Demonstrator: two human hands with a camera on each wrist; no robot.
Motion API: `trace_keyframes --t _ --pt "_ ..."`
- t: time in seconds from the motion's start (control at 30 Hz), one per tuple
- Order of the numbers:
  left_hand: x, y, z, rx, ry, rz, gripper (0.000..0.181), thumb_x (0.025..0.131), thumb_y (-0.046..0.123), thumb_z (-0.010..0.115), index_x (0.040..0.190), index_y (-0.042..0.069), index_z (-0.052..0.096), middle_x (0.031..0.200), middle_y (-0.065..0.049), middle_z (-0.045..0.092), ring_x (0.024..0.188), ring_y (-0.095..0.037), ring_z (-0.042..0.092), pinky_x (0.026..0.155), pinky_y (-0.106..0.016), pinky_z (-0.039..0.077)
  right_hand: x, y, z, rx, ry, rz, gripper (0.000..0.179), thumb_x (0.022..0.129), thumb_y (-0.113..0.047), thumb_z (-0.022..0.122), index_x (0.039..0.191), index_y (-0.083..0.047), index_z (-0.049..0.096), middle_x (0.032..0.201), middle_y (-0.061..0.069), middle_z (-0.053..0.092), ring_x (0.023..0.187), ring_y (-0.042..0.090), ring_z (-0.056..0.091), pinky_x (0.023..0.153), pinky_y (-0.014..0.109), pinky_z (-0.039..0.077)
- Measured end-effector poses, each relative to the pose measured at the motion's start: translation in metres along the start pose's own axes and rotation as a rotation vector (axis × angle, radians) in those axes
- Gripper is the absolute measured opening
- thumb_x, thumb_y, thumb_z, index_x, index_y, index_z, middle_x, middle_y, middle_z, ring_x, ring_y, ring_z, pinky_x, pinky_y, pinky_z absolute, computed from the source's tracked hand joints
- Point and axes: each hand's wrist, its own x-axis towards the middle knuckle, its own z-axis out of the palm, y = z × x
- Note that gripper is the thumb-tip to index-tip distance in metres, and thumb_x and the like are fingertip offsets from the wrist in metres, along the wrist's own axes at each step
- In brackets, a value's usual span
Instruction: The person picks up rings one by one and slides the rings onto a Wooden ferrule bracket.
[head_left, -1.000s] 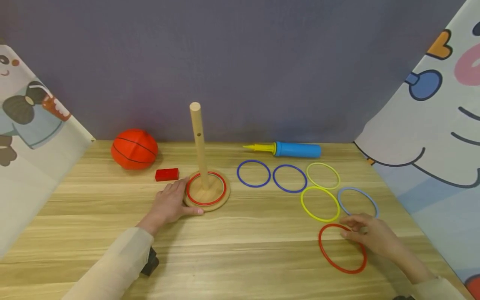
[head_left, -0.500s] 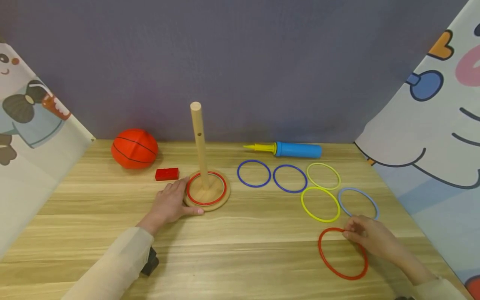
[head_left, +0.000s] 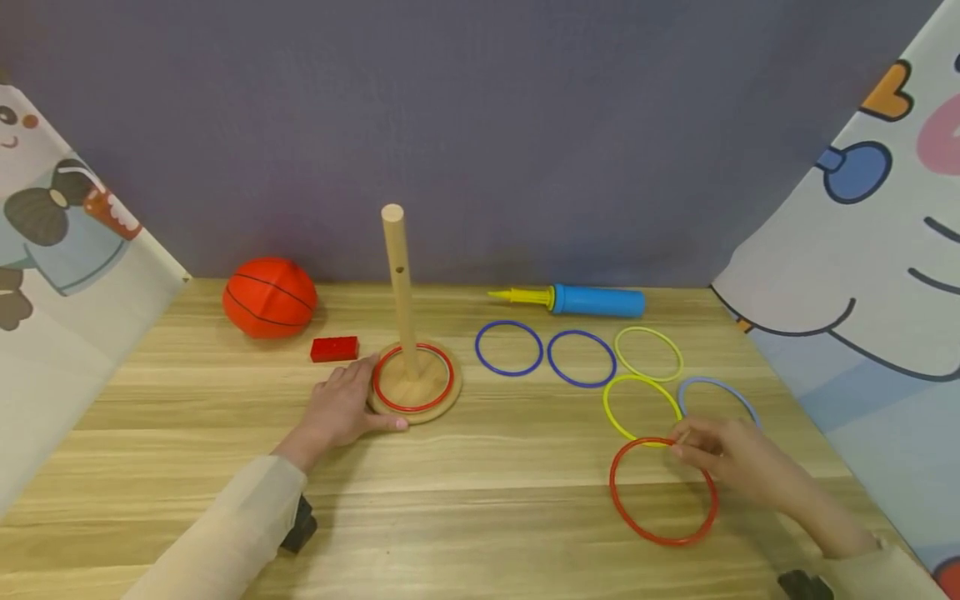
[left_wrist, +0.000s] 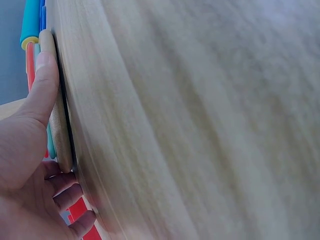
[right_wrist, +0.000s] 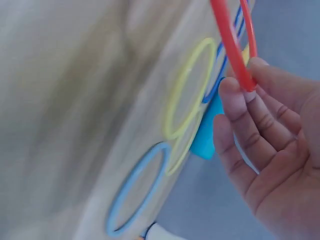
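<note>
In the head view, a wooden ring-toss stand (head_left: 401,300) rises upright from its round base, with a red ring (head_left: 414,409) lying around the foot of the post. The left wrist view also shows a teal ring (left_wrist: 51,142) on that base. My left hand (head_left: 341,407) holds the base's rim at the near left, the thumb along the front edge and the fingers round the side. Over at the right, my right hand (head_left: 738,458) pinches another red ring (head_left: 612,483) between thumb and fingertips. That ring hangs tilted, apart from the table in the right wrist view.
Two dark blue rings (head_left: 508,374), two yellow rings (head_left: 609,406) and a light blue ring (head_left: 716,380) lie on the table right of the stand. Behind them is a blue and yellow hand pump (head_left: 597,301). A red block (head_left: 334,348) and a red ball (head_left: 270,298) sit left.
My right hand has closed its fingertips on the red ring, lifted it and moved it slightly left, over part of a yellow ring. The left hand and stand have stayed put.
</note>
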Motion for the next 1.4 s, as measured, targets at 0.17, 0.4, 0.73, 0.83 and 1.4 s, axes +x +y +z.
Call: trace_keyframes --t 0.17,0.4,0.73,0.83,1.4 --pt "-0.001 -0.003 0.001 0.005 -0.002 -0.003 0.116 0.074 0.056 0.085 0.156 -0.003 0.029 0.155 -0.028 0.038 0.136 -0.050 0.038 0.102 -0.068 0.036 0.016 -0.018 -0.006 -0.044 0.022 -0.041 0.023 0.086 0.002 0.077 0.097 -0.017 0.069 0.075 -0.018 0.065 0.067 -0.005 0.054 0.055 0.023 0.045" --pt "0.000 -0.003 0.001 -0.002 -0.004 0.001 0.116 0.074 0.057 0.085 0.156 -0.003 0.028 0.156 -0.028 0.038 0.137 -0.050 0.037 0.103 -0.068 0.035 0.037 -0.038 -0.015 -0.112 0.017 -0.047 0.023 0.084 -0.001 0.079 0.097 -0.019 0.071 0.078 -0.024 0.065 0.068 -0.005 0.056 0.055 0.023 0.046" --pt "0.000 -0.002 0.001 0.006 -0.007 -0.006 0.116 0.075 0.057 0.085 0.156 -0.004 0.028 0.154 -0.029 0.038 0.137 -0.050 0.038 0.102 -0.068 0.036 0.073 -0.072 -0.027 -0.107 0.021 -0.085 0.019 0.088 -0.007 0.078 0.097 -0.022 0.072 0.078 -0.027 0.066 0.070 -0.004 0.061 0.060 0.025 0.050" --pt "0.000 -0.002 0.002 0.003 -0.008 -0.003 0.116 0.075 0.057 0.085 0.156 -0.004 0.028 0.155 -0.029 0.038 0.137 -0.050 0.038 0.103 -0.068 0.036 0.084 -0.083 -0.030 -0.103 0.014 -0.066 0.014 0.090 -0.011 0.077 0.099 -0.021 0.073 0.079 -0.026 0.067 0.073 -0.001 0.063 0.062 0.027 0.051" --pt "-0.001 0.001 0.000 0.003 -0.014 -0.007 0.115 0.075 0.056 0.085 0.155 -0.005 0.029 0.155 -0.029 0.038 0.137 -0.049 0.038 0.103 -0.068 0.035 0.140 -0.128 -0.030 -0.072 0.043 -0.148 0.012 0.092 -0.013 0.076 0.104 -0.013 0.079 0.077 -0.018 0.069 0.069 0.002 0.063 0.057 0.026 0.048"
